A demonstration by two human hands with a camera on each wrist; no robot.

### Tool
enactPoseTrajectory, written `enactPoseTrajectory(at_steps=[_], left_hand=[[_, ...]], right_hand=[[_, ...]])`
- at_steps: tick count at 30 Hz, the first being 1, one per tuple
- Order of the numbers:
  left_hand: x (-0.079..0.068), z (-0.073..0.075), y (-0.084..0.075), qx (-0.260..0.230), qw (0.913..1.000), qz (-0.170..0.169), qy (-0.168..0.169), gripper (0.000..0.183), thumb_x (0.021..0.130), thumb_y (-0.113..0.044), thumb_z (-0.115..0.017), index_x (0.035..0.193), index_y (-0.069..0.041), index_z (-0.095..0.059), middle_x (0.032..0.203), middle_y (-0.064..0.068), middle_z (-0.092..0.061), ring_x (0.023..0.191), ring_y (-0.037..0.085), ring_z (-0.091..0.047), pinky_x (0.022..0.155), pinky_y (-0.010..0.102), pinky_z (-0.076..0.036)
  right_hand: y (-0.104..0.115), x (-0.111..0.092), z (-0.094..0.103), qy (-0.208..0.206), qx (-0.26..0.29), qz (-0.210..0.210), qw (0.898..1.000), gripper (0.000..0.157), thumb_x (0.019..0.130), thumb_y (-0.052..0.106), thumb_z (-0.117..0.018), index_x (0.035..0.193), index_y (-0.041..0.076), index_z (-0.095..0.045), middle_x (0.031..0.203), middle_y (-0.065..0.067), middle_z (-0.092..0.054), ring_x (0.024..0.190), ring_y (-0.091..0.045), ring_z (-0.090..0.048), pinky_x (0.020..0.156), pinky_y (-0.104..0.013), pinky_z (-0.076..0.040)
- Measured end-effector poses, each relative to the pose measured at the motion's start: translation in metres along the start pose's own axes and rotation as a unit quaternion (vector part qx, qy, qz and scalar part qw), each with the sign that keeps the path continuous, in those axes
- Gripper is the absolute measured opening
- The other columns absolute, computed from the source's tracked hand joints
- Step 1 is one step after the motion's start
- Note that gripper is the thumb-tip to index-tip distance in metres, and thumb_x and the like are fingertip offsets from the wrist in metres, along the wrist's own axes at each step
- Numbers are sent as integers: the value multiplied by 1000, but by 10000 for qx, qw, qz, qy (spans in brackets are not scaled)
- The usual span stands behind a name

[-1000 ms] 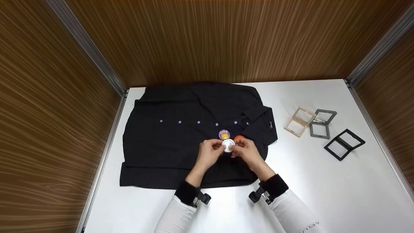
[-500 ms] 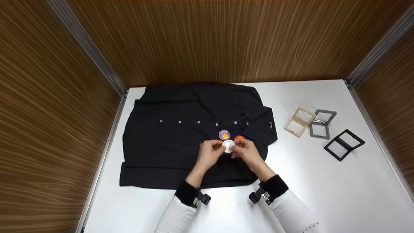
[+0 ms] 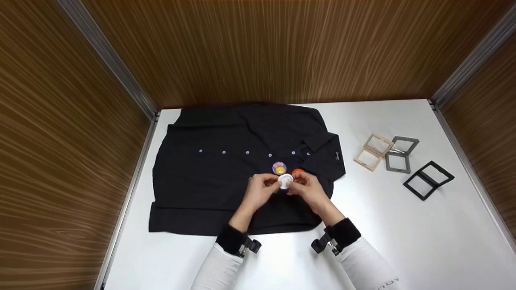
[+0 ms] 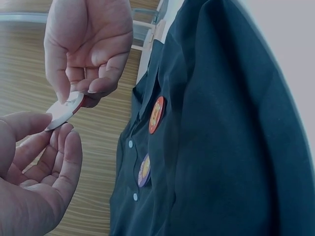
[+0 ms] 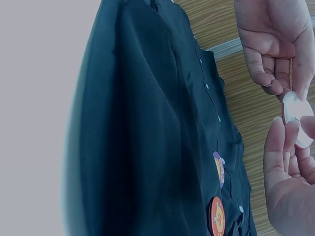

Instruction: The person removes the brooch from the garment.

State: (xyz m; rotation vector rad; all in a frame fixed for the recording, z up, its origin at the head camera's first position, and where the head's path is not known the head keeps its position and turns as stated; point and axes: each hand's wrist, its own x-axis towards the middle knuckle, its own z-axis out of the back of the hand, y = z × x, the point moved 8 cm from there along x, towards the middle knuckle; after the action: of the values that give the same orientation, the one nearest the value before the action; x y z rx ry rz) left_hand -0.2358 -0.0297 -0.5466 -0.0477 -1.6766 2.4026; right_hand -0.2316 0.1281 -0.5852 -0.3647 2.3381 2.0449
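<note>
Both hands hold a round pin badge (image 3: 285, 181) between them, its white back facing up. A red rim shows on this badge (image 4: 66, 111) in the left wrist view. My left hand (image 3: 259, 191) pinches its left edge; my right hand (image 3: 309, 191) pinches the right edge, with the thumb on the back. They are above a dark button-up shirt (image 3: 209, 181) spread flat, collar to the right. On the shirt just beyond the fingers lie a purple badge (image 3: 279, 168) with a yellow figure and an orange-red badge (image 5: 217, 216), partly hidden by my right hand in the head view.
Open frame-like cases stand to the right on the white table (image 3: 387, 225): one beige (image 3: 369, 158), one grey (image 3: 399, 162), one black (image 3: 421, 187). Wood-grain panels (image 3: 258, 52) enclose the table at the back and sides.
Hardly anything differs. The held badge and both hands have shifted very slightly, and the grip of both hands stays the same.
</note>
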Motion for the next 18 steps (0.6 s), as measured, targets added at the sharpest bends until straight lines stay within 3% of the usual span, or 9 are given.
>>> enactPoseTrajectory(at_steps=[7,14,18], left_hand=[[-1,6,-10,554,9950,-725,-408,8,82,-4,-82,90,-4,-82,86,7,-77,76,12,-70,71,21,-57],[-3,7,-13,334,9936,-978,-466,9,82,1,-80,91,-1,-82,88,10,-75,82,17,-72,73,20,-59],[-4,6,-15,281,9923,-1125,-435,10,82,4,-80,92,1,-82,91,12,-73,83,21,-73,72,21,-60]], right_hand=[[4,-1,-1,112,390,165,9990,15,90,-12,-64,104,-7,-62,96,-4,-65,86,-15,-69,80,-31,-61],[6,-2,2,278,713,-13,9971,14,93,-13,-61,107,-11,-63,96,-4,-66,82,-15,-69,80,-33,-62],[7,-3,3,329,885,-114,9955,21,94,-15,-54,114,-18,-60,99,-7,-65,81,-15,-69,82,-32,-61]])
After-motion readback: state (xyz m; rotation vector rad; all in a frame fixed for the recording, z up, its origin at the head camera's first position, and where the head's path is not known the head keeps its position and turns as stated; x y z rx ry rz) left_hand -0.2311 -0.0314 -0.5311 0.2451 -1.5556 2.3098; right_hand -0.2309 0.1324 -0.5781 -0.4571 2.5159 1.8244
